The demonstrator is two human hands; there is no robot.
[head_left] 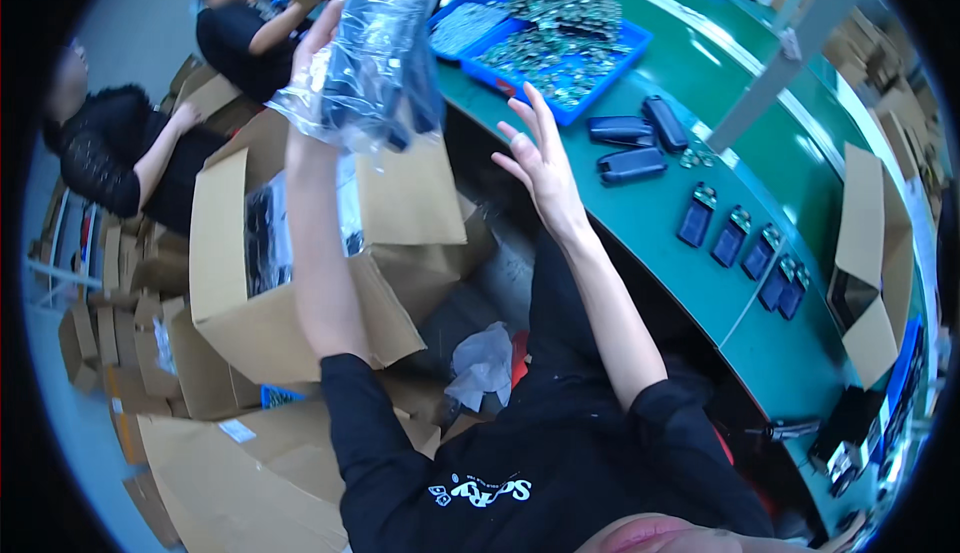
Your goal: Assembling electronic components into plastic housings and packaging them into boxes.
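I see the left grip (318, 48) raised high, closed around a clear plastic bag (370, 53) packed w/ dark parts; the bag bulges to the right of that grip and hangs above an open cardboard box (300, 283), which sits directly below it. More bagged dark parts show inside the box. The right grip (540, 158) is wide, fingers spread, holding nothing, a short way right of & below the bag, not touching it.

Just beyond the right grip, on the green worktop (700, 283), lie three dark oblong housings (630, 148), close together. Further right of them is a row of small blue-black units (745, 243), laid side by side along the worktop. Past the right grip's fingertips, blue trays (560, 48) hold heaps of small circuit boards.

Below the right grip, by my lap, a crumpled clear bag (482, 363) lies among flattened cartons. Well left of the left grip, two other people in black tops (180, 113) handle cardboard boxes of their own. Another open carton (870, 263) stands at the worktop's far right end.
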